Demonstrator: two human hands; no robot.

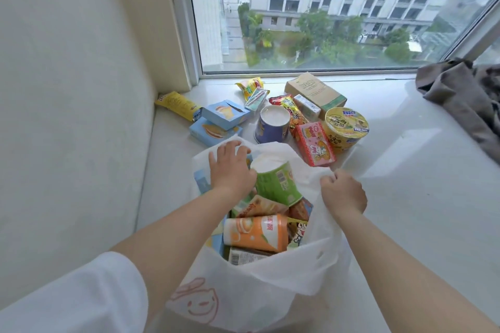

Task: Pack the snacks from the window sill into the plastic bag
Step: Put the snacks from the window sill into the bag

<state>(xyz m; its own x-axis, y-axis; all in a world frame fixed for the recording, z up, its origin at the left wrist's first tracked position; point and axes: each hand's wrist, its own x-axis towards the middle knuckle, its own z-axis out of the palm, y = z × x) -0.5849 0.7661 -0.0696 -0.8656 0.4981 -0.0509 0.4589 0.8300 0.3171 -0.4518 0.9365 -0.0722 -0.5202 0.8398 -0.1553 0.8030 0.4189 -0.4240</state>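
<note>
Head view: white window sill, wide and glossy, running under the window from the left wall to the right edge.
At the near edge, white plastic bag, mouth open, pink smiling face drawn on its front. Already inside: green cup at the far side, lying tilted; orange cup on its side nearer; several packets around and under both, too crowded to name.
At the far right of the sill, rumpled grey cloth.
Against the window edge, brown carton, well apart from the bag.
Just right of centre, yellow noodle bowl, touching pink snack box, which lies just beside the bag's far rim.
Beyond the bag's far rim, purple cup, upright.
Left of that cup, 2 blue boxes, one overlapping the other.
In the far left corner, yellow packet against the wall.
Left hand at the bag's far-left rim beside the green cup, fingers curled over the white rim and holding it.
Right hand at the bag's right rim, fingers together, pinching a fold of the plastic.
</note>
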